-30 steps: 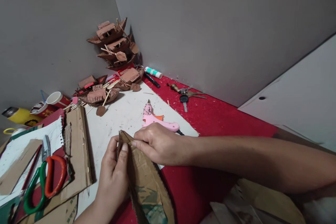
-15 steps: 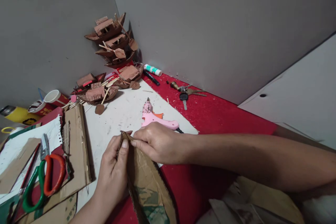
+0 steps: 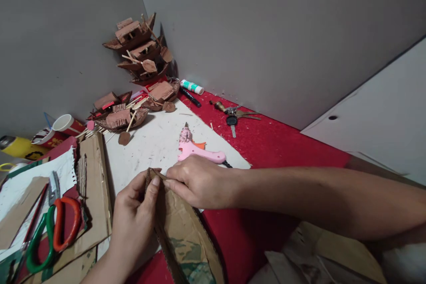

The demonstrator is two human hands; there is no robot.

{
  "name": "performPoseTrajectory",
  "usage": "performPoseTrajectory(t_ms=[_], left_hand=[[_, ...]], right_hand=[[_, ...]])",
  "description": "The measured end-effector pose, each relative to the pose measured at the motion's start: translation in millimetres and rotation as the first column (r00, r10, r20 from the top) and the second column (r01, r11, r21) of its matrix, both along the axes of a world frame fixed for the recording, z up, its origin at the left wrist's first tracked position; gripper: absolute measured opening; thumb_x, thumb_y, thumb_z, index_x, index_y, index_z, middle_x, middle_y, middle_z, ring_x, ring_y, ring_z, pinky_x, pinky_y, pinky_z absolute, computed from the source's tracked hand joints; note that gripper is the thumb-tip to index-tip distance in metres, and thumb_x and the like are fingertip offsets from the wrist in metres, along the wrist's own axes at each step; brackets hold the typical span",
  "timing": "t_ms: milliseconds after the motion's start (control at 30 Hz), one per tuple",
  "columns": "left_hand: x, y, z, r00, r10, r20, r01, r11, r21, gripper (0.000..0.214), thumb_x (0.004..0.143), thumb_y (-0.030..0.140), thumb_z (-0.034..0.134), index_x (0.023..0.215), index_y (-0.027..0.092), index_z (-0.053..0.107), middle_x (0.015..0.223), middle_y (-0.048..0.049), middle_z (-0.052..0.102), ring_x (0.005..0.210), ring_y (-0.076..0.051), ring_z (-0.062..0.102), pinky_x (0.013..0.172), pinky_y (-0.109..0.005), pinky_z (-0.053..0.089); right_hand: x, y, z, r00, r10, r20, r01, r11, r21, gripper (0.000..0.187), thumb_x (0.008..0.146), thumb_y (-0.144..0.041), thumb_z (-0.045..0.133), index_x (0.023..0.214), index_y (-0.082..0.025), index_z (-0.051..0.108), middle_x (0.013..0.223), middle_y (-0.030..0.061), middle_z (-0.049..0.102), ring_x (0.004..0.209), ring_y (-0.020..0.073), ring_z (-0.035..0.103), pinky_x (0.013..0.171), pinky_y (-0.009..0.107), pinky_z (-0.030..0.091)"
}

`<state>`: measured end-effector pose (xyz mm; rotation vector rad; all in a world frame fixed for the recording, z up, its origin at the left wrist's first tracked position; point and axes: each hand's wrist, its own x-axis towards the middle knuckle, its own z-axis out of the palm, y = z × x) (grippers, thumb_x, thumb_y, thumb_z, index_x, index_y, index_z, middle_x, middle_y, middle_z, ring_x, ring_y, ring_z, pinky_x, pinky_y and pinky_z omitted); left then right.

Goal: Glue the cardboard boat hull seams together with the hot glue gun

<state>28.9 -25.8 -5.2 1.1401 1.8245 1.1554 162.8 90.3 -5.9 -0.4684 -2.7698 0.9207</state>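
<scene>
A boat-shaped piece of brown cardboard, with green print inside, stretches from the near edge of view to a pointed end between both hands. My left hand is closed on the left edge near that tip, its thumb pressing the inner face. Closed on the right edge at the same tip is my right hand, thumb and fingers pinching the cardboard. Just beyond the right hand lies a pink hot glue gun with an orange trigger, its nozzle pointing away.
Finished cardboard boats stand at the back left, several stacked in the corner. Scissors with green and orange handles lie on cardboard sheets at left, near paper cups. Keys, a marker and a glue stick lie on the red cloth.
My left hand has shifted slightly left and its fingers have moved along the cardboard tip. The right hand keeps its pinch. The whole view has shifted a little.
</scene>
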Motion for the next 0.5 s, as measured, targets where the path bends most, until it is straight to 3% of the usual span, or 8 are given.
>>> performPoseTrajectory(t_ms=[133,233,367,500], left_hand=[[-1.0,-0.8,-1.0,1.0,0.018,0.016,-0.018,1.0,-0.015,0.022,0.084,0.038,0.059,0.078,0.017,0.062,0.069,0.0002,0.056,0.067,-0.012,0.047,0.058,-0.019,0.039],[-2.3,-0.8,-3.4,0.996,0.023,0.082,-0.021,1.0,-0.02,0.021,0.083,0.037,0.061,0.08,0.017,0.063,0.071,-0.0006,0.057,0.068,-0.013,0.049,0.06,-0.02,0.04],[-3.6,-1.1,-4.4,0.991,0.04,0.125,-0.037,0.999,-0.026,0.025,0.084,0.038,0.06,0.101,0.02,0.064,0.078,-0.0009,0.06,0.072,-0.014,0.054,0.063,-0.021,0.042],[-3.0,-2.2,-3.0,0.994,0.104,0.042,-0.102,0.993,-0.062,0.041,0.084,0.042,0.059,0.12,0.023,0.058,0.073,0.0018,0.057,0.061,-0.011,0.05,0.053,-0.019,0.038]], right_hand=[[0.4,-0.6,2.8,0.999,0.014,0.033,-0.015,1.0,0.014,0.028,0.092,-0.024,0.042,0.079,-0.012,0.064,0.074,0.0095,0.068,0.064,0.0146,0.055,0.063,0.027,0.034],[0.6,-1.3,4.8,0.997,0.023,0.074,-0.027,0.998,0.051,0.028,0.092,-0.024,0.042,0.082,-0.012,0.064,0.078,0.01,0.069,0.066,0.0157,0.056,0.063,0.028,0.033],[1.4,-1.9,5.4,0.996,0.021,0.084,-0.026,0.997,0.067,0.029,0.093,-0.025,0.04,0.087,-0.012,0.065,0.082,0.0099,0.07,0.069,0.0172,0.058,0.062,0.029,0.032],[1.9,-1.9,5.2,0.995,0.014,0.097,-0.021,0.997,0.074,0.03,0.093,-0.026,0.04,0.09,-0.013,0.066,0.086,0.0101,0.071,0.071,0.0179,0.059,0.061,0.03,0.032]])
